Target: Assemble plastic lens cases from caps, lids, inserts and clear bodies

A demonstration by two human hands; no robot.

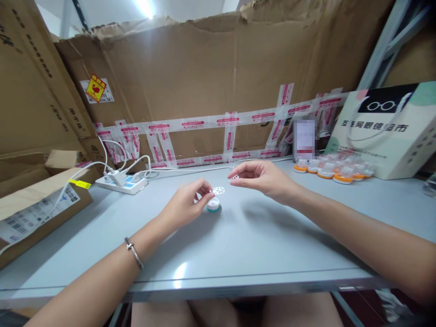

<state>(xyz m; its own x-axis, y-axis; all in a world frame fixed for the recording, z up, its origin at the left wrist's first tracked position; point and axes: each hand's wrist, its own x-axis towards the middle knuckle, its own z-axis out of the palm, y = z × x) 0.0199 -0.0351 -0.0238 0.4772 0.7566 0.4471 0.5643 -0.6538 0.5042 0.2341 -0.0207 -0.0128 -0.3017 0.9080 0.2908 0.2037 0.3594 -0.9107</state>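
Note:
My left hand [191,200] pinches a small white oval plastic piece with cut-out slots [219,190] between thumb and fingertips. Just under that piece, a little round case with a white upper part and a teal base [213,205] stands on the grey table [238,254]. To the right and slightly farther back, my right hand [260,178] is raised over the table with thumb and fingers closed on another small white slotted piece [235,177]. Its fingers hide most of that piece, and the two hands are a short gap apart.
Several clear-topped cases with orange bases [343,171] cluster at the back right, beside a paper bag [378,131] and an upright phone-like screen [305,138]. A white power strip [121,183] with cables and an open cardboard box [44,200] are on the left. Cardboard [190,77] walls the back.

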